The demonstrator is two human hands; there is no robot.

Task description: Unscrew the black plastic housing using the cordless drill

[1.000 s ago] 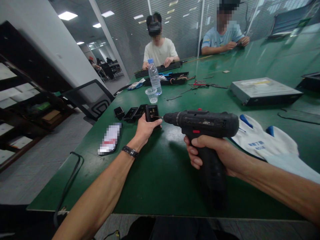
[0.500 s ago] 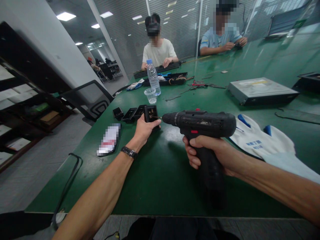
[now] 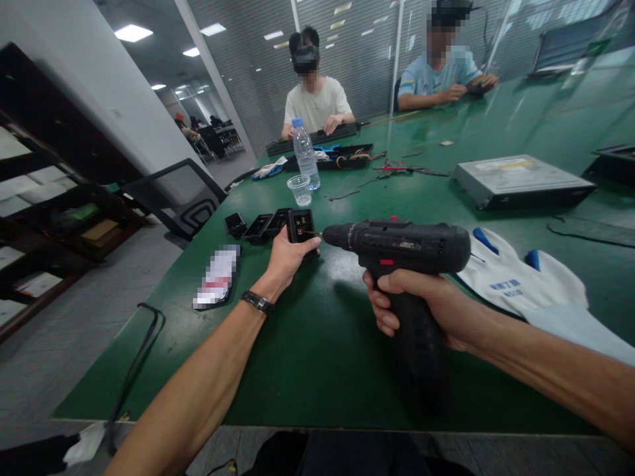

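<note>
**Cordless drill (image 3: pixel 417 244) and black housing (image 3: pixel 306 221)**

Right hand (image 3: pixel 436 301) wraps the drill's grip (image 3: pixel 417 337), best hold for a probably heavy tool. Left hand (image 3: pixel 292 256) pinches the housing at the bit (image 3: pixel 314 233): likely light, stiff, best held by its outer walls.

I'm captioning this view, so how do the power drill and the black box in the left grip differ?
The power drill is much larger than the black box. The drill is pistol-shaped, while the box is rectangular with an open side. The right grip holds the drill; the left grip holds the box. Both are mostly black.
</note>
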